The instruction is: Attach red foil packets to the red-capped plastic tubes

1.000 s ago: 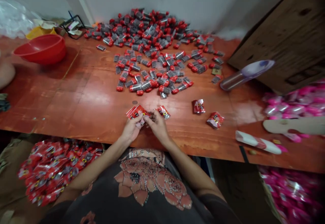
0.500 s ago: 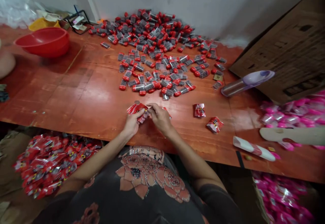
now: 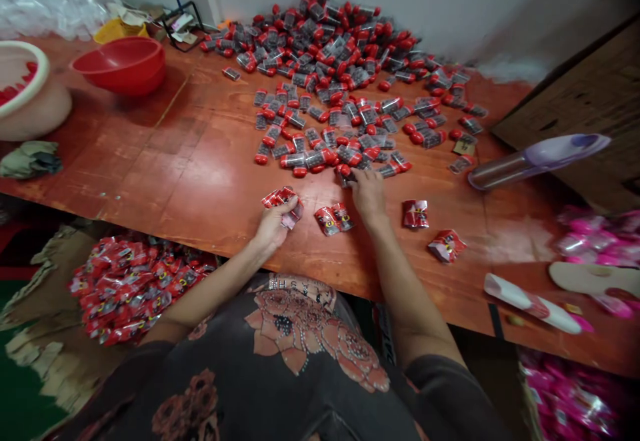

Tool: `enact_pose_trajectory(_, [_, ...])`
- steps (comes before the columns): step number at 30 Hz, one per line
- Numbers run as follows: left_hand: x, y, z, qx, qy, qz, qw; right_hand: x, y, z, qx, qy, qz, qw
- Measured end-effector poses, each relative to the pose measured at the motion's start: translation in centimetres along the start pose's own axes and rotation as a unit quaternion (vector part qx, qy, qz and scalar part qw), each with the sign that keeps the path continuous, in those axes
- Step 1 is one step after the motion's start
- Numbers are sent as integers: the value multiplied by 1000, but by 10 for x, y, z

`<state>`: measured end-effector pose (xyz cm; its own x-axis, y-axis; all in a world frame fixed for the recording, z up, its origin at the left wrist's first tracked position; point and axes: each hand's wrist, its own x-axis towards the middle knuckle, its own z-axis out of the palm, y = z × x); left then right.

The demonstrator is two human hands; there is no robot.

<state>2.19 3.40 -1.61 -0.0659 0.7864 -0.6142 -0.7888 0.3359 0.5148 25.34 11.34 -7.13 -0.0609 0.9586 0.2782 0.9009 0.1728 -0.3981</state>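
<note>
My left hand (image 3: 273, 228) is closed on a few red printed plastic packets (image 3: 283, 200), held just above the table. My right hand (image 3: 369, 194) reaches to the near edge of a heap of small clear tubes with red caps (image 3: 320, 154). Its fingertips close on one red-capped tube (image 3: 344, 173), partly covered by the fingers. Between my hands, two red packets (image 3: 327, 220) lie side by side on the wooden table (image 3: 200, 181). To the right rest one red packet (image 3: 415, 214) and another tilted one (image 3: 447, 246).
A red bowl (image 3: 120, 68) and a pale tub (image 3: 35, 108) stand at left. Below the table edge is a pile of filled red packets (image 3: 125, 288). At right are a purple-handled scoop (image 3: 540, 161), a cardboard box (image 3: 575, 88) and pink-capped items (image 3: 585, 234).
My right hand has left my left hand and moved forward and right to the heap's near edge. The two packets between my hands now show fully. The view has shifted left.
</note>
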Motion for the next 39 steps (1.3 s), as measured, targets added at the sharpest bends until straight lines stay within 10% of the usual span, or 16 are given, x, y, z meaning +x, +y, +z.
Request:
enact_pose_trajectory(12, [5, -4, 8, -31, 4, -95, 995, -112, -112, -45, 300, 32, 13, 953])
enact_pose_trajectory(27, [-9, -17, 4, 55, -71, 40, 995, -112, -107, -37, 432, -33, 133, 891])
enact_pose_trajectory(34, [-17, -13, 3, 176, -129, 87, 972, -114, -107, -42, 394, -7, 85, 915])
enact_pose_trajectory(39, [-19, -6, 3, 208, -156, 84, 962, -120, -115, -35, 491, 9, 203, 847])
